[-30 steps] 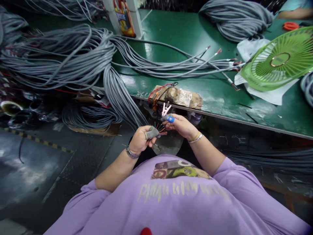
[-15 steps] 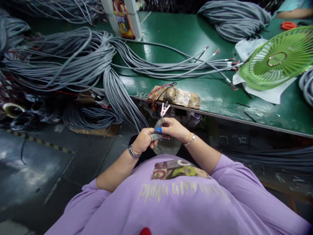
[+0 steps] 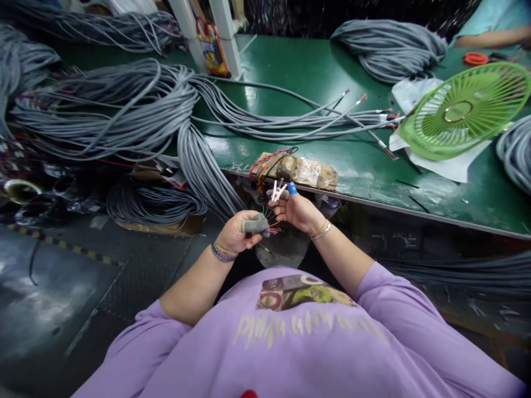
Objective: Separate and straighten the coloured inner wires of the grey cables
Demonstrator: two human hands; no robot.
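Observation:
My left hand (image 3: 239, 232), a grey finger cover on its thumb, is closed round a cable end. Thin coloured wires (image 3: 271, 225) in green, red, orange and blue fan out from its grip; the cable inside the hand is hidden. Just right of them is my right hand (image 3: 299, 211), its blue-wrapped thumb raised apart from loosely bent fingers, with nothing seen held. Its grey-covered fingertip is by a pale pink clothespin (image 3: 277, 192) at the table edge; I cannot tell whether they touch. Behind the clip lies a taped wooden block (image 3: 309, 170) with red and black leads.
Grey cable bundles (image 3: 124, 110) cover the left of the green table (image 3: 282, 61), their stripped ends reaching toward a green fan (image 3: 464, 110). Another cable coil (image 3: 390, 50) lies at the back. A person's arm (image 3: 493, 37) shows at the far right, near orange-handled scissors (image 3: 475, 58).
My right hand has parted from the left and moved up to the clothespin, its thumb lifting. The coloured wires now show spread out at my left hand. The view has tilted slightly.

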